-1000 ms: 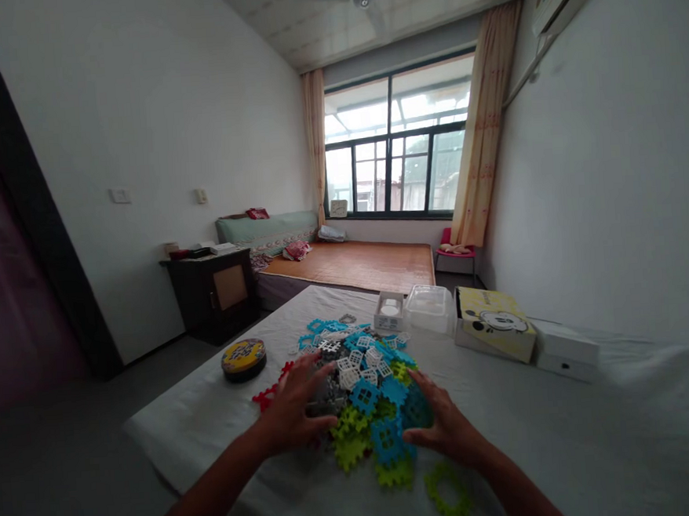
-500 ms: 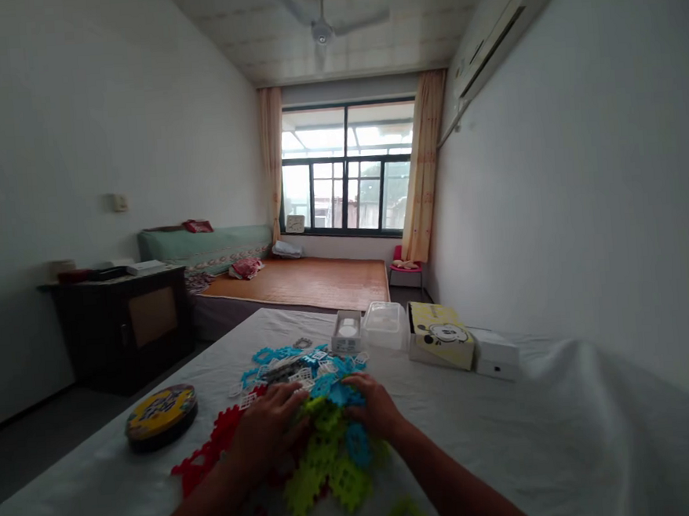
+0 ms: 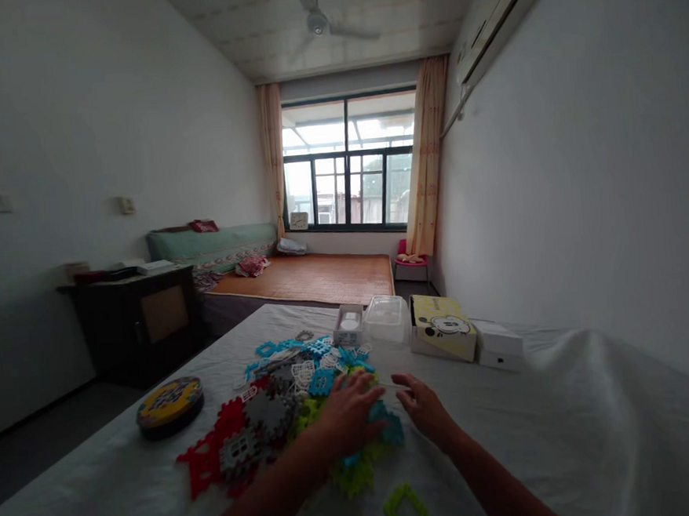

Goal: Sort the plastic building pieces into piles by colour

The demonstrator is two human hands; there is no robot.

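A pile of flat plastic interlocking building pieces lies on the white cloth in front of me. My left hand (image 3: 352, 405) rests over it with fingers spread, on blue pieces (image 3: 391, 424) and green pieces (image 3: 353, 477), which it partly hides. Just right of the pile, my right hand (image 3: 422, 406) is apart from the pieces, fingers loosely bent and nothing visible in them. Grey pieces (image 3: 269, 411) and red pieces (image 3: 202, 464) lie left of my left hand. White pieces (image 3: 304, 377) are farther back. One green frame piece (image 3: 406, 511) lies alone nearest me.
At the left stands a round yellow tin (image 3: 170, 405). Along the back are a small open box (image 3: 348, 326), a clear plastic container (image 3: 387, 322), a yellow cartoon box (image 3: 442, 328) and a white box (image 3: 498, 345). The white cloth (image 3: 545, 432) is wrinkled at the right.
My left hand has moved right from the red and grey pieces onto the blue and green ones, uncovering the grey pieces. My right hand has drawn off the pile to the right.
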